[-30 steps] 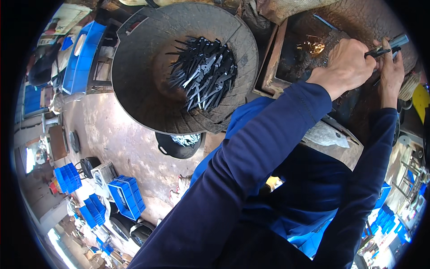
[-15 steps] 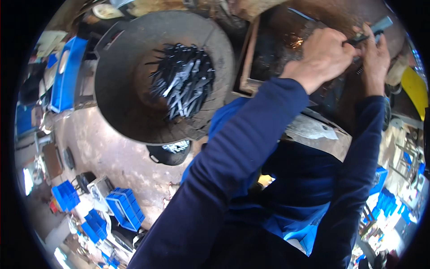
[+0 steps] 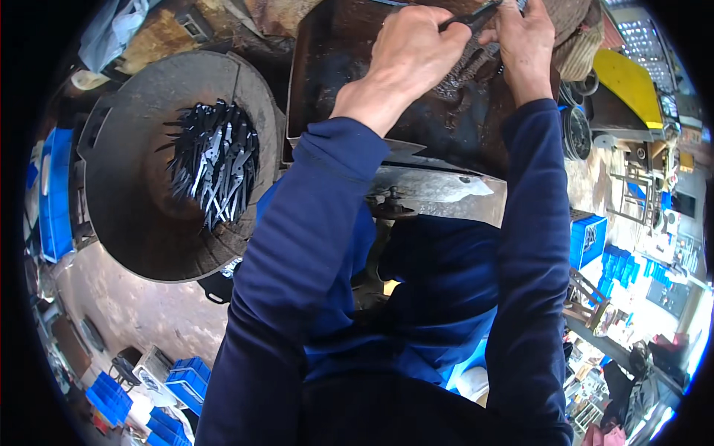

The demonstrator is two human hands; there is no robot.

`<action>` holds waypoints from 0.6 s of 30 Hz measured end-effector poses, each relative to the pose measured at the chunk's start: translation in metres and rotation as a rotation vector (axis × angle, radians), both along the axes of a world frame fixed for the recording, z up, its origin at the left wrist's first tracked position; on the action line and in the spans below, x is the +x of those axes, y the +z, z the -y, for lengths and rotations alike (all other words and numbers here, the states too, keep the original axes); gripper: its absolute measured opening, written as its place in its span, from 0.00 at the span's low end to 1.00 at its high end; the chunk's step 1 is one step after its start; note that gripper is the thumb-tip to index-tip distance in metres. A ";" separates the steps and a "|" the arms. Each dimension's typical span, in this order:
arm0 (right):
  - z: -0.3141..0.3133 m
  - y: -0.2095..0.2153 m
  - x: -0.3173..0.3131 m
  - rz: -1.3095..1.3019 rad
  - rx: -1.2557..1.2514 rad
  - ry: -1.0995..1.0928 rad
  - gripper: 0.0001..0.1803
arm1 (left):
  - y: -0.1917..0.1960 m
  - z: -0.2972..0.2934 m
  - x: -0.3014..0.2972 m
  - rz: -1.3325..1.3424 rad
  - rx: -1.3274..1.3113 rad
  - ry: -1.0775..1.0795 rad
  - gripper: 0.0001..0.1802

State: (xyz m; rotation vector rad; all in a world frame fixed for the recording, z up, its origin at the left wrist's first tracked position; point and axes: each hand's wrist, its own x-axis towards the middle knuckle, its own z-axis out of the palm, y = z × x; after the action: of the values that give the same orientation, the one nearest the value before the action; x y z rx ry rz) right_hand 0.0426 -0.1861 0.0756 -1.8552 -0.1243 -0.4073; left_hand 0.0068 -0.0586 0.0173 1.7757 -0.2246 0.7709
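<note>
Dark metal piece (image 3: 474,15) was at the far edge, between both hands, above the dark tray (image 3: 320,82). Sparks visible a half-second earlier no longer showed — contact had probably broken off, though the frame edge may have hidden it. Left hand (image 3: 416,48) was closed round the piece, wrist angled far-right; right hand (image 3: 525,41) reached straight out, fingers at its right end — couldn't tell if pinching. Basin (image 3: 134,230) with plier-like parts (image 3: 219,160) sat left.

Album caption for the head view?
Left hand and right hand hold a dark object, a basin of metal pieces at left.
</note>
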 end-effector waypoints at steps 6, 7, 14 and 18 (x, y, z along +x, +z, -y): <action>0.001 0.003 -0.003 -0.008 -0.015 0.002 0.11 | 0.013 -0.005 -0.004 -0.234 -0.001 -0.183 0.16; 0.003 0.004 -0.004 -0.017 -0.031 -0.008 0.11 | 0.017 -0.006 -0.006 -0.281 0.005 -0.226 0.15; -0.001 0.007 -0.007 -0.015 -0.004 -0.002 0.12 | 0.011 -0.010 -0.002 -0.413 -0.025 -0.260 0.16; 0.002 0.005 -0.004 -0.005 0.029 0.018 0.12 | 0.013 -0.009 -0.003 -0.437 -0.056 -0.287 0.16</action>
State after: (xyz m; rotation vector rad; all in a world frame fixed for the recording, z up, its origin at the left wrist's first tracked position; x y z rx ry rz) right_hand 0.0389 -0.1877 0.0809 -1.8255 -0.1312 -0.3902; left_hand 0.0036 -0.0494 0.0308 1.7625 -0.1570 0.1748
